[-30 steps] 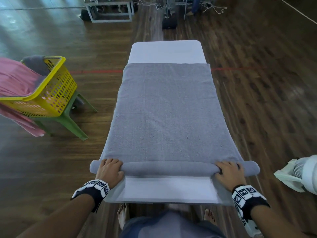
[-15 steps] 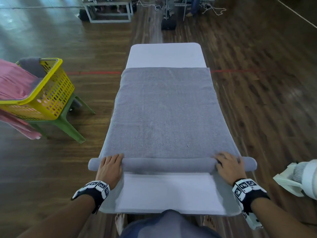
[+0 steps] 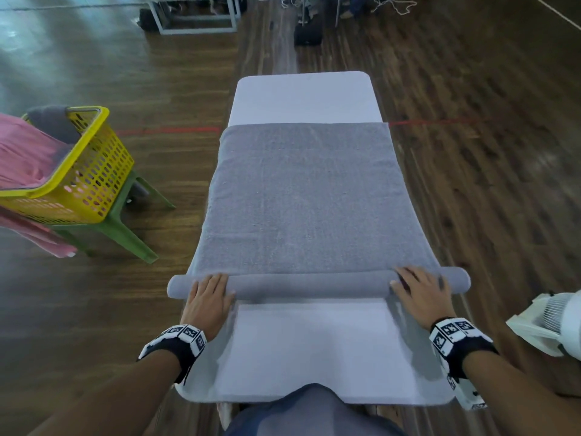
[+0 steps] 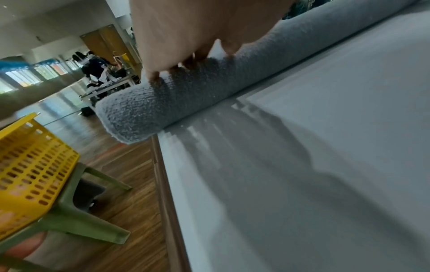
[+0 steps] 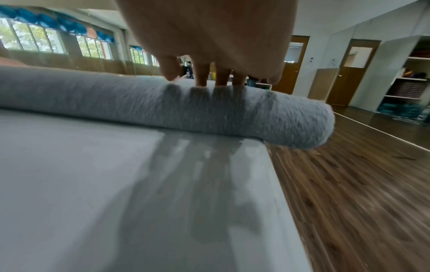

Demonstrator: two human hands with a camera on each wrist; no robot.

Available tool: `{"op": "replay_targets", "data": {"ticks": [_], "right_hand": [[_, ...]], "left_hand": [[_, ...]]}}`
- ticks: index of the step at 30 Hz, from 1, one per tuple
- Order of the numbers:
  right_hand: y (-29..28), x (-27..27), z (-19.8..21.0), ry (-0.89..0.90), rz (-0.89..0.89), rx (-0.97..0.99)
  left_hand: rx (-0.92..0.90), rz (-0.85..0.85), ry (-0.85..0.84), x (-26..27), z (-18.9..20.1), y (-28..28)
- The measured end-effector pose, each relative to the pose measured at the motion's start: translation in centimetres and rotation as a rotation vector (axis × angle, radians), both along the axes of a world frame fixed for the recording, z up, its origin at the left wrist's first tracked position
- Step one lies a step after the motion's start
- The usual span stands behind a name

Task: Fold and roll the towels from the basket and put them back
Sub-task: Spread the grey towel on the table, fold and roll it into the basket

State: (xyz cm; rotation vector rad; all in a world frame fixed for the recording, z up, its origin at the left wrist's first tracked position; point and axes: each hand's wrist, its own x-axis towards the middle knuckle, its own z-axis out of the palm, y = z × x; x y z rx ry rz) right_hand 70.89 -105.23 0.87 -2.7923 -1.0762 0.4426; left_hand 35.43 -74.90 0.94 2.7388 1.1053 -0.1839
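Note:
A grey towel [image 3: 305, 196] lies flat along the white table [image 3: 311, 350], its near end wound into a long roll [image 3: 311, 286] across the table's width. My left hand [image 3: 209, 295] presses flat on the roll's left part, fingers straight [image 4: 186, 33]. My right hand [image 3: 418, 289] presses on the right part with straight fingers [image 5: 209, 73]. Both roll ends [image 4: 125, 119] [image 5: 302, 125] overhang the table's sides. The yellow basket [image 3: 81, 171] stands at the left on a green stool [image 3: 122, 228], with pink and dark grey towels draped over it.
Wooden floor surrounds the narrow table. A white fan [image 3: 553, 328] stands close by my right wrist. A metal frame [image 3: 195, 17] and a dark bag [image 3: 308, 33] sit far back. People work at tables in the distance.
Both hands have pushed the roll away from me along the table. The roll has grown a little thicker and more bare white table shows in front of me.

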Motion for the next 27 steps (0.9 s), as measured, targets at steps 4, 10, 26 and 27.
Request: {"op": "replay_targets", "data": {"ticks": [4, 10, 26, 27], "right_hand": [[-0.8, -0.4, -0.7, -0.006, 0.105, -0.121], [1.2, 1.2, 0.2, -0.057, 0.074, -0.163], [-3.3, -3.6, -2.2, 0.018, 0.035, -0.016], [-3.8, -3.9, -2.3, 0.019, 0.033, -0.005]], "left_hand": [[0.036, -0.1, 0.044, -0.6, -0.6, 0.5], [0.059, -0.091, 0.063, 1.2, 0.3, 1.8], [0.005, -0.072, 0.037, -1.4, -1.4, -1.7], [-0.003, -0.068, 0.032, -1.8, -1.4, -2.2]]}}
